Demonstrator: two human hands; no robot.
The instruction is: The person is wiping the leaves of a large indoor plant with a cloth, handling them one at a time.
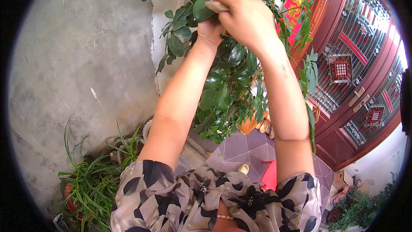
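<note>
Both my arms reach up and forward into a tall leafy plant [223, 94] with glossy green leaves. My right hand [246, 15] is closed, pinching a small pale wad that looks like cloth [217, 6]. It presses this against the edge of a broad rounded leaf [202, 8]. Just below that leaf is my left hand [209, 32], its wrist turned up. The leaf and my right hand cover the left fingers, so their grip is hidden.
A grey plaster wall [86, 38] rises on the left, above a potted spider plant [98, 184]. Dark red doors [334, 116] with glass panels stand at the right. Purple tiles [238, 148] cover the floor, with a red plastic object [269, 176] on them. More foliage [360, 210] grows lower right.
</note>
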